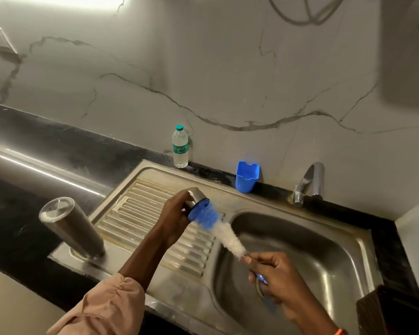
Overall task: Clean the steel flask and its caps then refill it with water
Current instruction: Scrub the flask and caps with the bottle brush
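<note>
The steel flask (70,228) stands upside down on the near left corner of the sink's drainboard (155,226), apart from both hands. My left hand (173,217) grips a steel cap (196,198) above the drainboard, its open side turned right. My right hand (273,276) grips the wire handle of a bottle brush (224,234). The brush's blue bristle tip is pushed into the cap, and its white bristles run down to my right hand over the sink basin's (300,257) left edge.
A plastic water bottle (180,147) stands against the marble wall behind the drainboard. A blue plastic cup (246,176) sits on the counter to its right. The tap (307,183) rises at the basin's back right. A dark object (394,313) fills the bottom right corner.
</note>
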